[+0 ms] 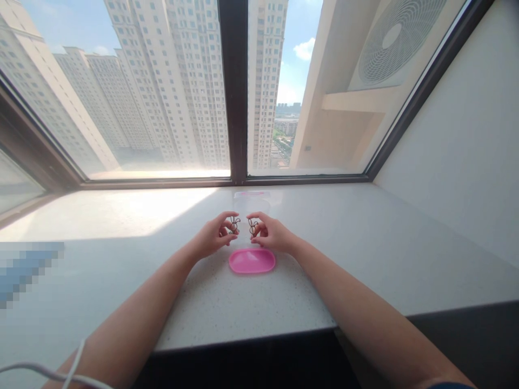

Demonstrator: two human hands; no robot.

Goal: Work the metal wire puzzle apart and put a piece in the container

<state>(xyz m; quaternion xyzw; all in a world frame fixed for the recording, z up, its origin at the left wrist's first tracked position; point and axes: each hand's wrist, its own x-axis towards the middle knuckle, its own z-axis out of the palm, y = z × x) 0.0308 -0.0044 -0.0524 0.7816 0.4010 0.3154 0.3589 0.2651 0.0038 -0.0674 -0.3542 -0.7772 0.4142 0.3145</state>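
Note:
Both my hands are raised just above a pale stone windowsill (365, 254). My left hand (214, 235) pinches a small dark wire loop piece (234, 223) between thumb and fingers. My right hand (272, 233) pinches a matching dark wire piece (253, 226). The two pieces are a few centimetres apart and do not touch. Below the hands a pink oval lid (252, 261) lies flat on the sill. Behind the hands lies a clear plastic container (253, 199) with a pink edge.
A large window with a dark frame (234, 92) rises behind the sill. A white wall (466, 151) closes the right side. The sill's front edge (243, 337) runs near my forearms. A white cable (48, 373) crosses my left forearm. A blurred blue patch (24, 270) sits at left.

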